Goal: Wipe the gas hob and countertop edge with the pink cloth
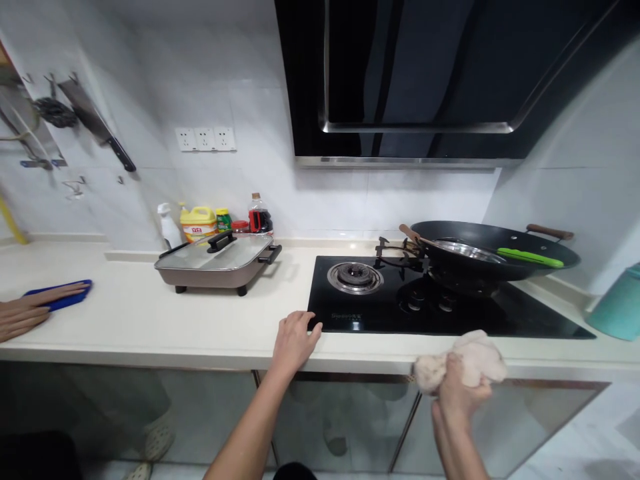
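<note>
My right hand (457, 393) grips a bunched whitish cloth (480, 357) at the front edge of the countertop (200, 327), below the gas stove (370, 320). Resting at the stove's front left corner, my left hand (295, 337) holds nothing; its fingers are bent and somewhat apart, with the tips by the glass edge. A bare burner (355, 277) is on the stove's left side. On the right a large black wok (540, 257) sits tilted, with a metal lid or pan (465, 250) and a bright green handle (530, 257) in it.
At the far left another person's hands (30, 313) press a blue cloth (75, 293) on the counter. An electric pan with a glass lid (215, 263) stands left of the stove, bottles (200, 223) behind it. A range hood (410, 80) hangs above; a teal container (617, 307) stands far right.
</note>
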### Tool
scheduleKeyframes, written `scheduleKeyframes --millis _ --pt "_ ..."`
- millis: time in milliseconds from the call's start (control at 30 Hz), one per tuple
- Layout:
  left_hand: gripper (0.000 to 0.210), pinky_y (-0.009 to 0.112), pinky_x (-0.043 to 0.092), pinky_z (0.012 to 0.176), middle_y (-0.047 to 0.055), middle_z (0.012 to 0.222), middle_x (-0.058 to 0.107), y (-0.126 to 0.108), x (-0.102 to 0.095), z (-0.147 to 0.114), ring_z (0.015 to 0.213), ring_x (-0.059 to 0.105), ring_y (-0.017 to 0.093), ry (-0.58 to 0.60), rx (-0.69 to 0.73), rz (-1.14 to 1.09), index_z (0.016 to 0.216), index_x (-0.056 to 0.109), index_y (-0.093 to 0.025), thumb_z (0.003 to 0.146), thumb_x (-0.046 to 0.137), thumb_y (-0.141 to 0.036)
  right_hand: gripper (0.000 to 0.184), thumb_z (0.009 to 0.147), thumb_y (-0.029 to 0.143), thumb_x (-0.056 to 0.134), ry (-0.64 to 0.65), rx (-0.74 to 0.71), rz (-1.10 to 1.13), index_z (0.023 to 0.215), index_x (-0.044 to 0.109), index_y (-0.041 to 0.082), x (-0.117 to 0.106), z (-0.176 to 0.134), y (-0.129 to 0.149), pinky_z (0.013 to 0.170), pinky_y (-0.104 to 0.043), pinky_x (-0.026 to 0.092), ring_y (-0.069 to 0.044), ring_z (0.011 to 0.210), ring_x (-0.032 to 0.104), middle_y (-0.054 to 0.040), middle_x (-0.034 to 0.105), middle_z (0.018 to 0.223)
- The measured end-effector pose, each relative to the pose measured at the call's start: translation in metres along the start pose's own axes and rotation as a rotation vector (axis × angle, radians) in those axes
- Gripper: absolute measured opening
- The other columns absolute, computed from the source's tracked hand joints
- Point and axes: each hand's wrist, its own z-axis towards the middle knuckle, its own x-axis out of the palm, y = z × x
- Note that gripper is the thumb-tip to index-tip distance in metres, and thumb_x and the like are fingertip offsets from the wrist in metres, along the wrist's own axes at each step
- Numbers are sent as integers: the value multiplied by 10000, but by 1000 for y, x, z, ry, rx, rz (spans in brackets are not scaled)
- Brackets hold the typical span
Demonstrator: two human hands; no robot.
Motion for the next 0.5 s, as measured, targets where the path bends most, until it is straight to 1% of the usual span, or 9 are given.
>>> scheduleKeyframes --millis 33,67,167,267,367,433,500 --pt "265 435 447 1029 102 1226 742 0 0 0 1200 649 284 1 0 -1 1197 708 -192 998 604 -334 954 766 678 702 -8 87 80 1487 329 176 8 -23 5 865 -508 630 -356 1157 679 -225 594 1384" --pt "267 438 447 1031 104 1224 742 -1 0 0 1200 649 286 1 -2 -3 1197 709 -188 997 606 -331 964 739 663 747 20 154 140 1476 350 185 15 -44 11 861 -472 635 -326 1140 690 -204 612 1378" --pt "261 439 445 1039 108 1225 742 -2 -1 0 1208 646 291 4 -8 -12 1191 716 -192 992 613 -326 1038 688 653 808 123 290 226 1494 325 211 31 -98 24 813 -388 642 -271 1103 710 -178 628 1380" --pt "254 437 445 1041 107 1219 743 -3 -2 -1 1208 644 292 9 -17 -18 1182 722 -201 987 620 -328 1091 628 660 837 217 386 237 1483 311 230 42 -137 31 778 -343 637 -251 1081 714 -156 643 1357" --pt "248 432 447 1044 104 1215 744 -3 -3 -2 1201 647 284 9 -23 -25 1175 723 -205 987 621 -331 1110 563 646 877 358 493 274 1446 341 240 40 -157 37 758 -331 627 -241 1039 715 -114 672 1285" --pt "250 428 451 1042 102 1219 744 -3 -4 -3 1200 647 279 3 -22 -35 1176 724 -207 986 621 -332 1072 549 639 894 496 577 304 1413 390 252 29 -159 45 747 -337 621 -242 1002 720 -77 699 1213" --pt "253 427 456 1039 101 1220 744 -3 -4 -3 1198 649 278 -2 -22 -45 1176 726 -206 981 623 -330 1010 566 639 895 642 632 313 1387 441 266 11 -153 60 748 -349 613 -251 971 727 -49 723 1150"
